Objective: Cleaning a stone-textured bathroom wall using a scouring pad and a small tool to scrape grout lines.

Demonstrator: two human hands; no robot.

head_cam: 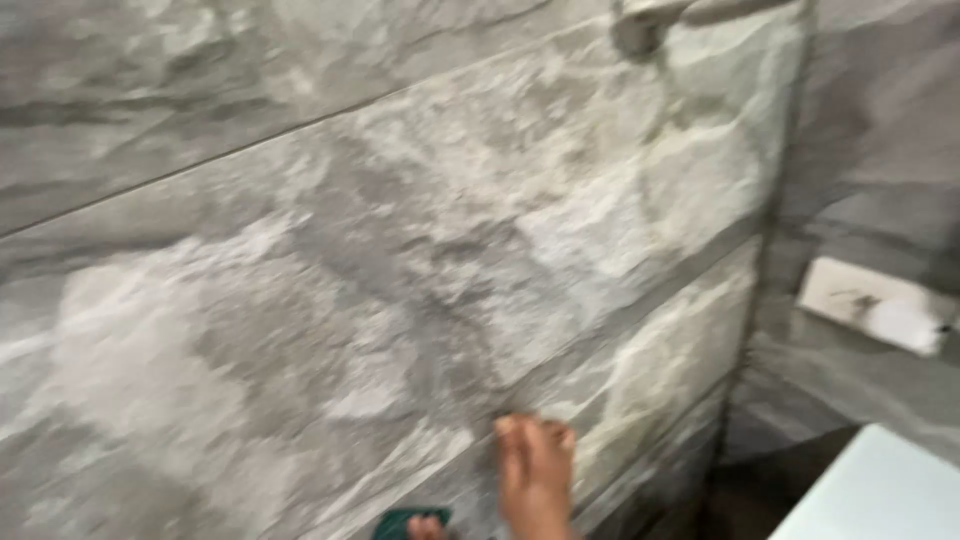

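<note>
Right hand (535,480): laid flat on grey tiled wall (400,250), fingers together, pointing up.
Green pad (405,522): low-left, just beside.
Left hand (428,527): fingertip on pad; grip unclear.

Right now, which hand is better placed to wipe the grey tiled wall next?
Probably left: the left hand, barely in view at the bottom edge, is on the green pad. The right hand is bare, fingertips on the tiled wall.

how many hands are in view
2: one hand pressed flat on the grey tiled wall; fingertips of another at the bottom edge, on a green pad.
</note>
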